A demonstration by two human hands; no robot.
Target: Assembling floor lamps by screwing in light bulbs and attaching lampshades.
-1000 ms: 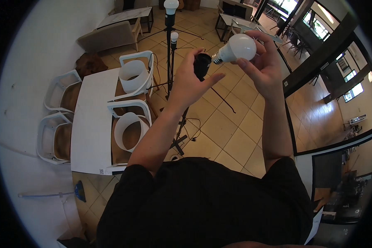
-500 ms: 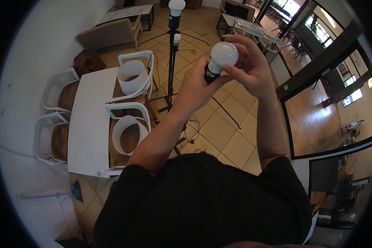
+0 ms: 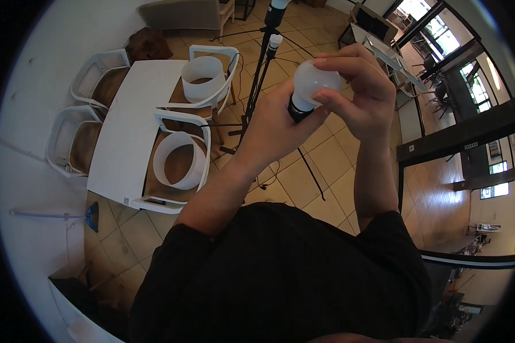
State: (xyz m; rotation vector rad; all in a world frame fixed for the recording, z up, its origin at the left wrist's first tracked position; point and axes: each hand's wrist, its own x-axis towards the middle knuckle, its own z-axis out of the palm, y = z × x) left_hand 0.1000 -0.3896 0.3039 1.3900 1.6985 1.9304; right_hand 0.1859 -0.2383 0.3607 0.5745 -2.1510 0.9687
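A white round light bulb (image 3: 313,80) is held tilted in front of me, its base down in a black lamp socket (image 3: 297,112). My left hand (image 3: 272,128) is closed around the socket. My right hand (image 3: 369,97) grips the bulb's glass, thumb on the near side and fingers over the top and far side. How deep the bulb's base sits in the socket is partly hidden by my left hand. Beyond my hands, a black stand (image 3: 273,20) carries another bulb at the top edge, and a smaller-looking bulb (image 3: 275,40) shows on a stand behind it.
To the left is a white table (image 3: 123,131) with white-framed chairs around it. White open cylinders (image 3: 180,161) rest on two chair seats. Thin stand legs (image 3: 312,174) and a cable (image 3: 276,174) spread over the tiled floor. A glass partition with dark beams (image 3: 469,137) runs along the right.
My view has shifted, so the table and stands sit differently in it. My right fingers have closed onto the top of the bulb; my left hand keeps its hold on the socket.
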